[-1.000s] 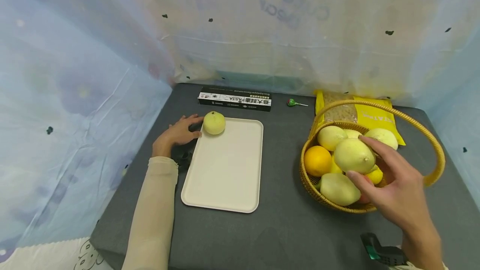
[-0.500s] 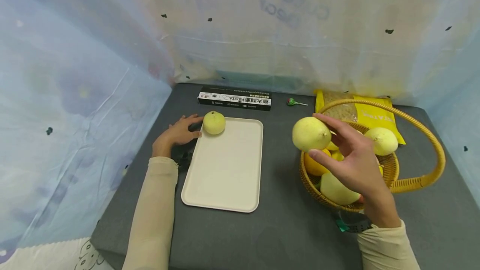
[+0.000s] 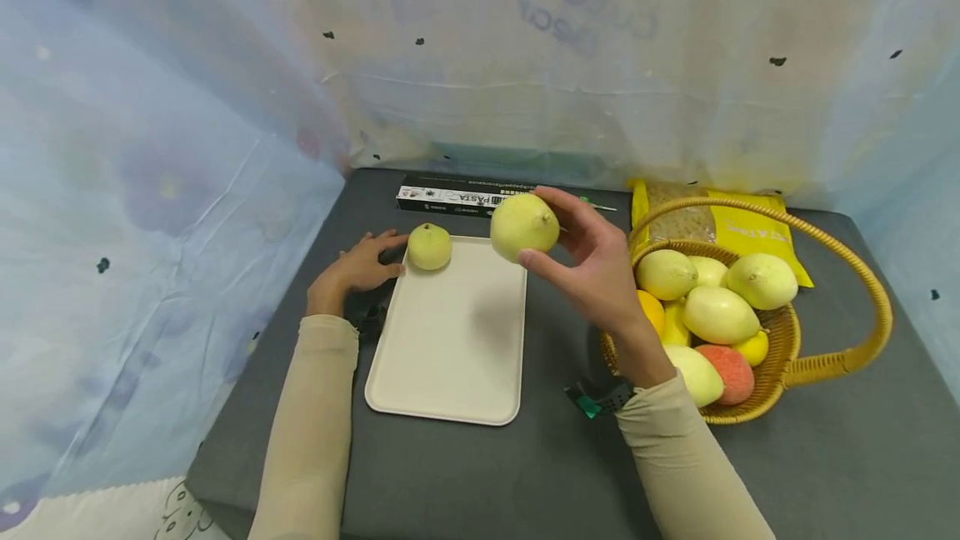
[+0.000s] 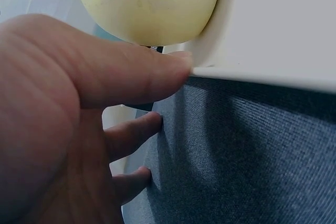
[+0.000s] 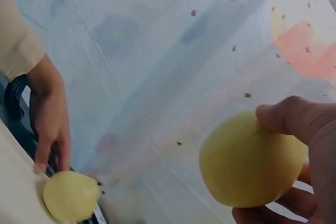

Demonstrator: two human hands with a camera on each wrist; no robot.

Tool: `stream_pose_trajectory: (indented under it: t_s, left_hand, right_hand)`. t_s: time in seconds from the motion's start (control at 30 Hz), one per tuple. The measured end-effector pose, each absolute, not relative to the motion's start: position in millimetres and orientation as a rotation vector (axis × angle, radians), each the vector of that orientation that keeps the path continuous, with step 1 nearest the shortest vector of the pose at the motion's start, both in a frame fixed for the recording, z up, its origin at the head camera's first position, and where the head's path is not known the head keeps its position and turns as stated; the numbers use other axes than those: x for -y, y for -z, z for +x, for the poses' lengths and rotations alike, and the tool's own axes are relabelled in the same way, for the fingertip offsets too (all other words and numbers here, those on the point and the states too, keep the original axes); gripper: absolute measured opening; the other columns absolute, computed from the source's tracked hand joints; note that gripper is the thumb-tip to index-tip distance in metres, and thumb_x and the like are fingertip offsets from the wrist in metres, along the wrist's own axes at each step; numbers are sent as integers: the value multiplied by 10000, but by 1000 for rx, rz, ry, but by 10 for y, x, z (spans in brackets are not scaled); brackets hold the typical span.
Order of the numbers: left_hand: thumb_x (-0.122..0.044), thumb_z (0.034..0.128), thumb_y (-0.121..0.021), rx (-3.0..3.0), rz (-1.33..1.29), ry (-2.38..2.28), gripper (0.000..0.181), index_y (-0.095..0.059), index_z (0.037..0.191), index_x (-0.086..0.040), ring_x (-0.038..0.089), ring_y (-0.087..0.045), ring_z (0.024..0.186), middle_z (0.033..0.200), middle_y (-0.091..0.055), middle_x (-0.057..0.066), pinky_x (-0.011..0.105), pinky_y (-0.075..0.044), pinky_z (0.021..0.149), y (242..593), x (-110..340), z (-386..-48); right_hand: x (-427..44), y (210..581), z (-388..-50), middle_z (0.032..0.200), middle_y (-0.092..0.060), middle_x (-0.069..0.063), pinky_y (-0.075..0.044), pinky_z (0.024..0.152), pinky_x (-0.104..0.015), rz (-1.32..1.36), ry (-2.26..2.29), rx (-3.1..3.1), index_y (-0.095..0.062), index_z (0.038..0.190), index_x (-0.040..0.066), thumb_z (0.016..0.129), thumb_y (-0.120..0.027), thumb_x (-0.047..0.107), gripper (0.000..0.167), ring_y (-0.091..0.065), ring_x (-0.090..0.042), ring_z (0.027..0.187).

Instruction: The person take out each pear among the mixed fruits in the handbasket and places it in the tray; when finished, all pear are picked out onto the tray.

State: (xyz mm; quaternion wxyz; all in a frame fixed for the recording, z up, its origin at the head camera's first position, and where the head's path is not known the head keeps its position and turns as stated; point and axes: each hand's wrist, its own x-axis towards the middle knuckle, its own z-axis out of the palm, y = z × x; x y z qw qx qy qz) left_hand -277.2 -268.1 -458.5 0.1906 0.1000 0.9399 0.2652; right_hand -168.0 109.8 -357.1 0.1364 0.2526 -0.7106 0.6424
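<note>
Above the far right corner of the white tray [image 3: 450, 340], the right hand [image 3: 592, 265] grips a round pale-green fruit [image 3: 523, 227] between thumb and fingers; the right wrist view shows the same fruit [image 5: 251, 161] lifted clear of any surface. A similar fruit [image 3: 429, 247] rests in the tray's far left corner. Beside it, the left hand [image 3: 358, 263] lies at the tray's left edge with relaxed, spread fingers. In the left wrist view, the thumb of the left hand [image 4: 94, 72] touches the tray rim [image 4: 262, 77], just below the fruit [image 4: 152, 3].
A wicker basket [image 3: 783, 357] with a tall handle, holding pale-green, yellow, orange and red fruits, stands at the right. Behind it lies a yellow pasta bag [image 3: 750, 232]. A black-and-white pasta box [image 3: 450, 194] lies behind the tray; a lollipop [image 3: 596, 204] is partly hidden by the right hand.
The right hand has carried its fruit left from over the basket to above the tray's far right corner, uncovering more of the basket's contents. The left hand has stayed in place.
</note>
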Motion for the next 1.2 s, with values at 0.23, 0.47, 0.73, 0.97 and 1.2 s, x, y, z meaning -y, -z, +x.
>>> stream_pose_trajectory:
  t_s: [0.23,0.47,0.73,0.97,1.2]
  left_hand:
    - [-312,1114,-632,-2641,279,-732,702,-340,1746,-220,541,55,1682,1848,-128,168,920,70,1181,4565,2673,-2774]
    - [-306,1113,-635,-2641,282,-732,705,-338,1746,-211,539,58,1682,1847,-126,172,914,82,1183,4544,2660,-2771]
    - [-306,1116,-627,-2640,279,-744,698,-340,1746,-214,538,58,1682,1848,-125,170,906,82,1191,4537,2652,-2748]
    - [-303,1115,-631,-2644,284,-745,699,-342,1745,-211,544,49,1681,1846,-132,174,913,83,1184,4558,2658,-2752]
    - [-293,1111,-637,-2641,288,-750,704,-342,1745,-207,543,52,1682,1847,-131,171,913,83,1185,4565,2665,-2762]
  right_hand:
    - [-816,3762,-1928,1497,-668,-101,-587,1100,-309,686,-1844,2120,-618,1545,77,904,-868,10,691,-680,-241,1335]
    - [-655,4078,-2117,1532,-652,-108,-557,1154,-354,536,-1867,2240,-596,1576,98,941,-858,99,687,-674,-252,1374]
    - [-533,4363,-2301,1527,-652,-155,-552,1170,-436,435,-1905,2300,-589,1577,55,941,-861,107,693,-659,-307,1400]
    - [-469,4534,-2406,1526,-653,-129,-560,1161,-409,357,-1915,2392,-596,1578,99,940,-874,135,697,-651,-294,1405]
    - [-431,4728,-2509,1513,-666,-130,-581,1133,-403,322,-1876,2496,-599,1573,86,946,-886,173,695,-657,-295,1400]
